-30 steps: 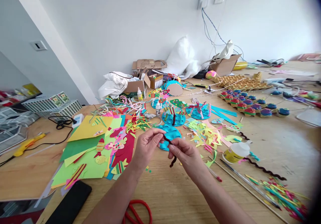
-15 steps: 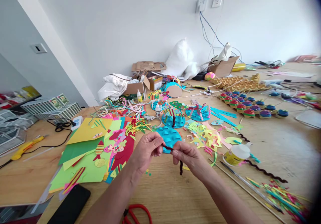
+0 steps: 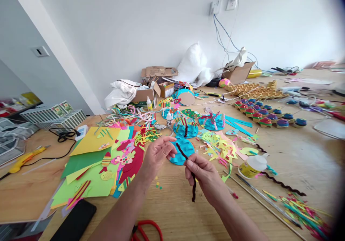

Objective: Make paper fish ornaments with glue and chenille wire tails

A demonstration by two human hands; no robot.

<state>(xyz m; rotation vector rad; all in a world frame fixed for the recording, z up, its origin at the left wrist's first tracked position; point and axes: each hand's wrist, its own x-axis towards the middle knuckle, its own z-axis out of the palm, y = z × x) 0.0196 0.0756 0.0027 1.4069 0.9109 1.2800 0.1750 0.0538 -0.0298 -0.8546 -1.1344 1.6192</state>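
My right hand [image 3: 199, 169] pinches a dark brown pipe cleaner [image 3: 182, 151] near its middle. One end points up and left over a blue painted disc [image 3: 182, 158] with a bumpy top, and the other hangs below my fingers. To the left, my left hand [image 3: 160, 154] is raised beside the disc with its fingers apart, holding nothing. Behind the disc stands a blue base [image 3: 185, 130] with a striped paper fish and a brown twisted stem. Another brown pipe cleaner [image 3: 283, 184] lies on the table at the right.
Coloured paper sheets [image 3: 88, 162] and paper fish cover the left side. Red scissors [image 3: 148, 230] and a black phone [image 3: 74, 221] lie at the near edge. On the right are a glue tub [image 3: 252, 167], a paintbrush [image 3: 266, 198], paper scraps [image 3: 304, 212] and painted egg-carton cups [image 3: 269, 113].
My left hand has let go of the pipe cleaner and its fingers have spread. The freed end now sticks up from my right hand, which still grips it.
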